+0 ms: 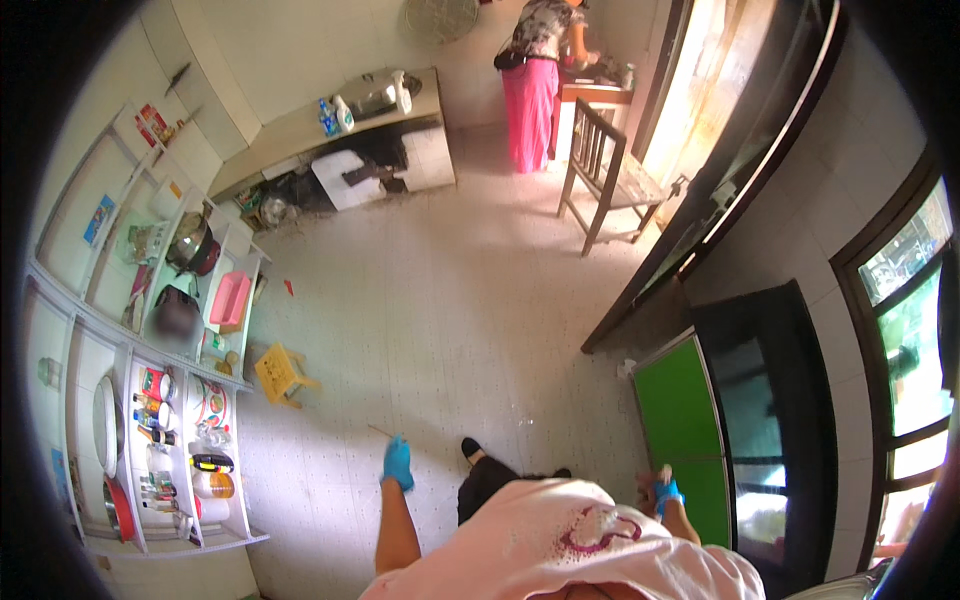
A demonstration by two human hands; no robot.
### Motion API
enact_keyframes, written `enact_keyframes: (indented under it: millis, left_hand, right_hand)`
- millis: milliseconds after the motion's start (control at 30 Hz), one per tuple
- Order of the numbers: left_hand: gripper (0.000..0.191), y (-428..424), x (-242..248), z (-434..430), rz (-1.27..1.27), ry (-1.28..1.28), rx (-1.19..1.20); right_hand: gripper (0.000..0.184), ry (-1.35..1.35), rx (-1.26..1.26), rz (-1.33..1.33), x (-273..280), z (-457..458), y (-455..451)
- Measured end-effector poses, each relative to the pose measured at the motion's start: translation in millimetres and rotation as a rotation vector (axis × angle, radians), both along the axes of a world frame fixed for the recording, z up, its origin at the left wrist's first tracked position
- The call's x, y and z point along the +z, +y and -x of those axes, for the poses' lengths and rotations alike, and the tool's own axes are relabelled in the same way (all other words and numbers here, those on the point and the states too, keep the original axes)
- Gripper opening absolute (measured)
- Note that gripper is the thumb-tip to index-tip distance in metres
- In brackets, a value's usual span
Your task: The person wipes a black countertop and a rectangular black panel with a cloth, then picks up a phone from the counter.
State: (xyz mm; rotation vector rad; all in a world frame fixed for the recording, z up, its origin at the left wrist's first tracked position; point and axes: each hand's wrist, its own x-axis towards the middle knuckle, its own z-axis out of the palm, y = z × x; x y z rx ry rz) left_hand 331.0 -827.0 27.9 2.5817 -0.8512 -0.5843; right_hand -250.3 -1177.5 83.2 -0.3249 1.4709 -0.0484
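My left hand (398,463), in a blue glove, hangs over the tiled floor (360,322) with a thin light stick (379,430) jutting from its fingers. At the right, my right hand (666,491) also wears a blue glove and is beside the green-fronted cabinet (679,405). Something pale and brownish shows at its fingertips, too blurred to name or to tell if it is held. Below me are my dark trousers (487,484) and a black shoe (471,448).
White shelves (251,536) with jars, bottles and pots line the left side. A yellow stool (279,373) stands near them. Ahead are a counter (262,154) with spray bottles and a wooden chair (600,165). Another person (529,112) bends over a table (600,91) at the back.
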Motion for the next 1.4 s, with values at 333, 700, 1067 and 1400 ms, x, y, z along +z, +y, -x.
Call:
enact_keyframes:
  millis: [333,700,1067,1400]
  left_hand:
    - [0.039,-280.9,480.7,-18.7,0.947,0.595,-0.703]
    - [0.046,-373.2,548.0,-65.1,1.03,0.592,-1.382]
    - [0.048,-548.2,560.6,-106.3,0.775,0.577,-1.182]
    - [0.047,-637.6,183.7,-264.3,0.498,1.097,0.027]
  right_hand:
    - [0.056,0.377,0.529,0.809,-31.0,-110.1,-82.3]
    - [0.05,0.247,0.44,0.406,-40.8,-223.6,-135.6]
    - [0.042,0.319,0.54,0.549,-1.2,-336.6,-262.7]
    - [0.049,0.469,0.273,0.657,-47.3,-296.4,-329.5]
